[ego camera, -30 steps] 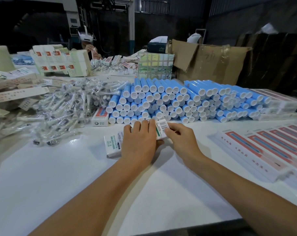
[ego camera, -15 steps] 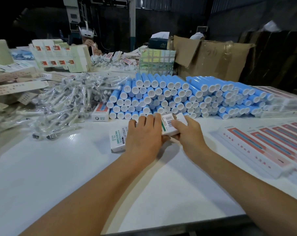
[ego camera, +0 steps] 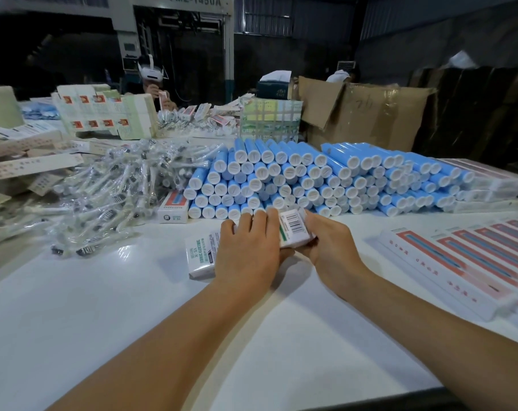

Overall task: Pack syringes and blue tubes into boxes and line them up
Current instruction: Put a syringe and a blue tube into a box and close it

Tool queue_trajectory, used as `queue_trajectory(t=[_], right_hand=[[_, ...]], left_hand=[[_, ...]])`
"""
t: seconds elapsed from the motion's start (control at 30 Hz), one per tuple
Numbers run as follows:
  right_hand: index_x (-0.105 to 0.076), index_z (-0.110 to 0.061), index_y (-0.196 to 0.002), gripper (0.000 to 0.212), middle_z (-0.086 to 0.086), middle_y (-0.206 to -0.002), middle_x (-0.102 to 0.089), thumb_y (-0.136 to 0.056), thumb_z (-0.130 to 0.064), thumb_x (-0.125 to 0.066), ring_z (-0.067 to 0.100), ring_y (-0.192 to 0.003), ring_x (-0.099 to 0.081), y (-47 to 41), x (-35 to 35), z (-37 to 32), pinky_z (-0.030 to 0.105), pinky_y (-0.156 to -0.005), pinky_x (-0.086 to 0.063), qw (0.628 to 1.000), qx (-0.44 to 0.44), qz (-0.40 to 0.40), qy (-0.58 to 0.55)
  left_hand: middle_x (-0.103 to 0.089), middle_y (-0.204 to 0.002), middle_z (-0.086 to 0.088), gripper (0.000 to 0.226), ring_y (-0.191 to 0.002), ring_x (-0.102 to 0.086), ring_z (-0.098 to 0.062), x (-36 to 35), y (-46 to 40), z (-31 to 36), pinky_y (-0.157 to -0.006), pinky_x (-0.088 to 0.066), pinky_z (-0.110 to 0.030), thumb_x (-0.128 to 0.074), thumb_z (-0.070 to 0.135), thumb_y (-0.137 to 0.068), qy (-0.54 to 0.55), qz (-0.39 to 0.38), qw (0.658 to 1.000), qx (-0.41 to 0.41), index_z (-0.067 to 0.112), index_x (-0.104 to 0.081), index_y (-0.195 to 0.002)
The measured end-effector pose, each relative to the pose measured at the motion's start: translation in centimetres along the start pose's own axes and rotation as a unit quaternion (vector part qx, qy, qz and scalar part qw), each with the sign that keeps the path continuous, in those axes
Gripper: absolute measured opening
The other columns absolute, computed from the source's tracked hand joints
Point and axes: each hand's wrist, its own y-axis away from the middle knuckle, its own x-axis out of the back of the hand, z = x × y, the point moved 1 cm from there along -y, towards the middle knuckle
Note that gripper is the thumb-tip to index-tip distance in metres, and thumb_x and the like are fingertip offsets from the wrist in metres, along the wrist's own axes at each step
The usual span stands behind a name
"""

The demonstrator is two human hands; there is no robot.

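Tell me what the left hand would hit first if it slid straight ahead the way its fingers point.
Probably the stack of blue tubes with white caps: the left hand points at its front row, just beyond the fingertips, though depth is unclear.

The box (ego camera: 200, 253) reads "X·S1 SONIC ELECTRIC"; the machine sign (ego camera: 192, 0) reads "FMZ-1450A".
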Motion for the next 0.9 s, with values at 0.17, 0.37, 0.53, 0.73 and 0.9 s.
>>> queue_trajectory(t=[0.17, 0.37, 0.53, 0.73, 0.9], right_hand=[[-0.066, -0.002, -0.106, 0.027, 0.019, -0.098, -0.071, -0.094, 0.002, -0.043, 0.028, -0.084, -0.07, -0.2, 0.3, -0.1, 0.036, -0.066, -0.058, 0.997, -0.041, -0.002, -0.068], [-0.069, -0.006, -0.103, 0.03, 0.015, -0.092, -0.073, -0.091, 0.005, -0.043, 0.026, -0.082, -0.071, -0.2, 0.2, 0.3, 0.048, -0.081, -0.054, 0.999, -0.022, 0.027, -0.021], [-0.066, -0.005, -0.117, 0.037, 0.015, -0.096, -0.073, -0.09, -0.001, -0.041, 0.022, -0.086, -0.07, -0.2, 0.1, 0.4, 0.035, -0.069, -0.057, 0.999, -0.013, 0.036, -0.022], [-0.064, -0.011, -0.12, 0.039, 0.004, -0.099, -0.073, -0.091, 0.004, -0.043, 0.014, -0.088, -0.069, 0.0, 0.2, 0.1, 0.024, -0.071, -0.056, 0.993, 0.027, 0.006, 0.112], [-0.065, -0.008, -0.071, 0.015, -0.007, -0.059, -0.068, -0.086, -0.003, -0.065, -0.003, -0.044, -0.054, 0.0, 0.7, -0.2, 0.012, -0.044, -0.041, 0.986, 0.054, 0.056, 0.146]], left_hand=[[-0.044, -0.133, -0.005, 0.073, -0.118, -0.042, -0.025, 0.1, -0.1, -0.1, -0.095, -0.032, -0.04, -0.035, 0.06, -0.092, 0.012, 0.008, 1.0, -0.003, 0.011, -0.024, -0.145], [-0.058, -0.115, -0.006, 0.072, -0.102, -0.055, -0.024, 0.6, 0.3, 0.4, -0.085, -0.043, -0.042, -0.046, 0.062, -0.087, -0.042, 0.005, 0.999, -0.009, 0.008, -0.045, -0.135], [-0.066, -0.094, -0.009, 0.063, -0.081, -0.061, -0.026, 0.6, 0.3, 0.4, -0.068, -0.048, -0.04, -0.071, 0.051, -0.075, -0.042, 0.073, 0.996, -0.036, 0.005, -0.062, -0.118], [-0.047, -0.129, -0.004, 0.072, -0.113, -0.045, -0.024, -0.1, -0.1, -0.2, -0.09, -0.033, -0.039, -0.03, 0.062, -0.092, -0.006, 0.017, 1.0, 0.003, 0.011, -0.025, -0.143], [-0.045, -0.13, -0.003, 0.073, -0.115, -0.042, -0.024, -0.5, -0.5, -0.5, -0.089, -0.03, -0.038, -0.034, 0.064, -0.091, -0.009, 0.008, 1.0, 0.028, 0.013, -0.022, -0.142]])
